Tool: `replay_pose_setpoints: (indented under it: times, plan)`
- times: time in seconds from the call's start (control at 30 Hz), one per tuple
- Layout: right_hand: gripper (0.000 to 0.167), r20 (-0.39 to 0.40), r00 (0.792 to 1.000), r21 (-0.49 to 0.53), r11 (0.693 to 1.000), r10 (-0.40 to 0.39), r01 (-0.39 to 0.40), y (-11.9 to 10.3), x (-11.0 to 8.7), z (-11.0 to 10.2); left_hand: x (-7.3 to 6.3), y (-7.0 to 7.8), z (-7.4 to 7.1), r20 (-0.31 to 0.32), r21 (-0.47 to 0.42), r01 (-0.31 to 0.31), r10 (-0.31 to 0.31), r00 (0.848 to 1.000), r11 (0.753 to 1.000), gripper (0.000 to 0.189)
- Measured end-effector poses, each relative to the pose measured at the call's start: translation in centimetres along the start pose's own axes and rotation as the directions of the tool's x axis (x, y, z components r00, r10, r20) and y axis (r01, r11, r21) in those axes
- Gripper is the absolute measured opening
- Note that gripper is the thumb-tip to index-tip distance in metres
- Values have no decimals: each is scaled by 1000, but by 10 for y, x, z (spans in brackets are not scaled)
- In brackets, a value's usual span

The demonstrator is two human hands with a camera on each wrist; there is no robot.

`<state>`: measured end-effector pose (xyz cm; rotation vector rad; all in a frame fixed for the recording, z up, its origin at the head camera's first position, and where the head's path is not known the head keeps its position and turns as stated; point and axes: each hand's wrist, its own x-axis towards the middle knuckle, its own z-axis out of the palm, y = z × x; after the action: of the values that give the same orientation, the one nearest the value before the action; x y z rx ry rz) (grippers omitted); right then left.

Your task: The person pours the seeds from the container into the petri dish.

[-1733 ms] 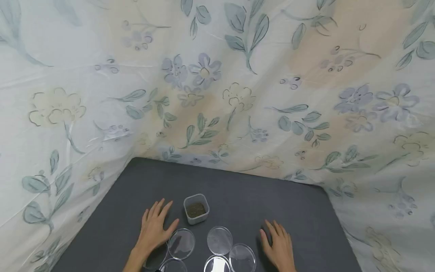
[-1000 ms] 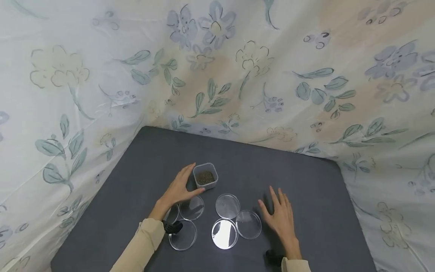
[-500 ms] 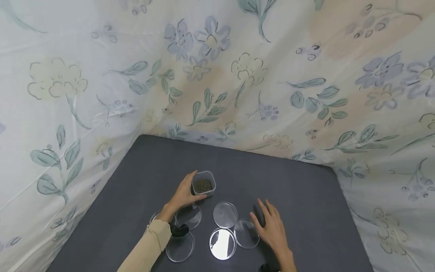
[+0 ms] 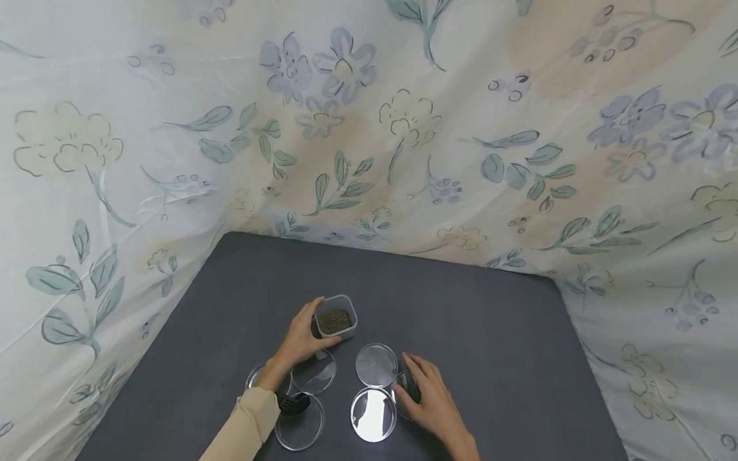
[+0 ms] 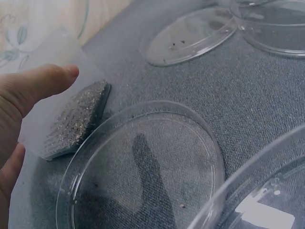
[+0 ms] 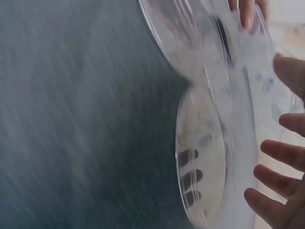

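My left hand (image 4: 301,334) holds a small square clear plastic container (image 4: 348,333) from its left side, thumb along the near wall and fingers at the far left corner. Brown grainy material (image 4: 334,321) covers its bottom. In the left wrist view, the thumb (image 5: 45,82) lies across the container's cloudy wall (image 5: 62,50). My right hand (image 4: 434,402), fingers spread and relaxed, hovers over the rightmost clear petri dish (image 4: 405,410) and partly hides it. The right wrist view shows these loose fingers (image 6: 281,155) beside a dish (image 6: 202,143), gripping nothing.
Clear round dishes lie in two clusters on the dark grey table (image 4: 461,314). The left cluster includes one dish (image 4: 314,373) under my left wrist and another (image 4: 300,424) nearer. A dish (image 4: 373,416) on the right reflects bright light. Floral fabric (image 4: 369,128) hangs behind.
My left hand has moved from beside the container to it and taken hold. The right hand has shifted left over the rightmost dish. The head view has tilted down, then slightly up.
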<state>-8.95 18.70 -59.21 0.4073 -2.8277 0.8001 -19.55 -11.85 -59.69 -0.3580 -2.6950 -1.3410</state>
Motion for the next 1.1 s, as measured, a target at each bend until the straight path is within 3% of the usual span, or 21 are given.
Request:
replay_pose_setpoints:
  times: [0.17,0.27,0.43,0.57,0.8,1.0,1.1]
  plan:
    - [70,9,993,-27,993,-114,114,-17,-11,9,0,-2,0,-14,-1,-26,26,1000,1000,99]
    - [82,61,989,-19,991,-135,136,-28,-19,14,-1,-3,1,-19,1,-29,29,999,1000,100]
    - [110,198,975,-9,994,-104,108,-39,-27,22,-2,-4,2,-24,-1,-31,31,999,1000,101]
    - [113,274,960,-22,998,-53,61,-44,-28,26,-3,-5,3,-32,-7,-38,38,999,999,101]
    - [104,175,984,-45,998,-41,50,-47,-29,35,-4,-8,6,-45,12,-48,49,998,999,107]
    - [103,123,992,-12,1000,-15,16,-50,-25,38,-6,-7,8,-79,-15,-8,7,997,1000,104]
    - [104,106,994,-7,1000,-2,3,-50,-23,40,-10,-3,6,-111,-14,-50,48,993,999,100]
